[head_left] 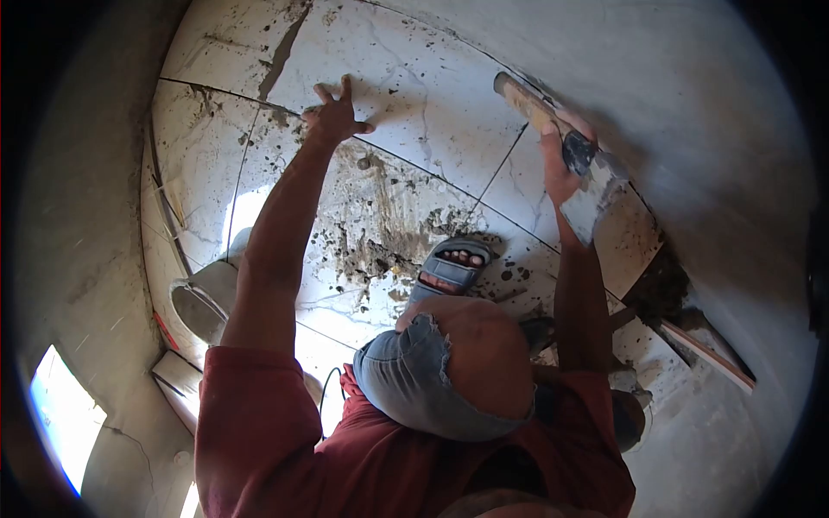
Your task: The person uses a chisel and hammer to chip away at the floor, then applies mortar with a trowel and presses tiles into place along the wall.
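Note:
With fingers spread, my left hand (332, 117) lies on a large white tile (389, 65) near a joint, holding nothing. My right hand (563, 160) is wrapped round a trowel (591, 203), close to the wall at the right. The trowel's wooden handle points away from me, its butt over the far tile near the wall. Its grey, mortar-smeared blade points back toward my forearm. Dark mortar crumbs and smears cover the floor tiles (371, 216) between my hands, and thin grey veins run across their surface.
My sandalled foot (458, 263) stands on the tiles below my bent knee. A bucket (203, 302) lies tipped at the left. Dark mortar (661, 285) shows in a gap at the right, beside a tile strip (708, 354). Plastered walls (691, 104) curve round the floor.

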Motion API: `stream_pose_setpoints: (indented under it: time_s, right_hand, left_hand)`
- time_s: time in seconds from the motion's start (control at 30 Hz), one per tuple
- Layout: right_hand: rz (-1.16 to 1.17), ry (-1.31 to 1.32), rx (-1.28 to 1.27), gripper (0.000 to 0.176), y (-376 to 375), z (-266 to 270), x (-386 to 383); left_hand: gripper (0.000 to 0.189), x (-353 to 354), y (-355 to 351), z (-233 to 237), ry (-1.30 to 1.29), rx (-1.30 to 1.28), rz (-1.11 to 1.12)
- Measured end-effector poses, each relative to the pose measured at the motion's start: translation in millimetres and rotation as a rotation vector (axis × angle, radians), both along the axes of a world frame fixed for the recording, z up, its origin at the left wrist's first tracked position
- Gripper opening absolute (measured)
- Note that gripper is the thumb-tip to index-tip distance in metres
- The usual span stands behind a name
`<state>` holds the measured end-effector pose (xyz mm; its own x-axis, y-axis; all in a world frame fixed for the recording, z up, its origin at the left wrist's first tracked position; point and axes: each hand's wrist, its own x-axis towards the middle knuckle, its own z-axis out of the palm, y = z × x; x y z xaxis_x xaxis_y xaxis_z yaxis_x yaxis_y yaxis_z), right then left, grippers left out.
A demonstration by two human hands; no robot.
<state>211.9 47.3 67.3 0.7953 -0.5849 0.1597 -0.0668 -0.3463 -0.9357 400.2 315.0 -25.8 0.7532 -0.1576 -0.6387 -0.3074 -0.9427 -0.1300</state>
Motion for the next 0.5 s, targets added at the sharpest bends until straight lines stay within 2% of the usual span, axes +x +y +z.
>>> stream_pose_setpoints:
  time_s: [0.03,0.1,0.13,0.17,0.23,0.3,0.37,0.4,0.43,0.5]
  right_hand:
    - [-0.006,0.004,-0.005,0.02,-3,0,-1]
    - [0.08,0.35,-0.382,0.024,-16,-2,5]
    - [0.08,0.232,-0.347,0.026,-21,-5,6]
    - [0.077,0.221,-0.354,0.026,-23,-8,8]
    - [-0.004,-0.148,-0.207,0.022,-18,-13,5]
    - [-0.034,-0.112,-0.164,0.023,-18,-22,-1]
    - [0.049,0.163,-0.449,0.025,-28,-23,0]
    - [0.045,0.12,-0.417,0.024,-35,-37,1]
    - [0.04,0.11,-0.418,0.024,-36,-38,4]
    - [0.03,0.054,-0.304,0.026,-38,-37,4]
  left_hand:
    - [0.119,-2,1,-5,0.004,-0.005,-0.006]
    - [0.12,1,7,-12,-0.071,-0.004,-0.064]
    - [0.121,3,7,-12,-0.055,-0.019,-0.084]
    - [0.121,7,7,-14,-0.067,-0.025,-0.084]
    - [0.119,2,6,-9,-0.015,-0.043,-0.009]
    - [0.118,-2,7,-8,0.0,-0.035,0.003]
    - [0.119,3,10,-13,-0.011,-0.119,0.03]
    - [0.108,3,3,-10,-0.01,-0.07,0.074]
    - [0.108,1,-3,-12,-0.02,-0.072,0.071]
    - [0.094,-5,-28,-16,-0.184,-0.198,-0.101]
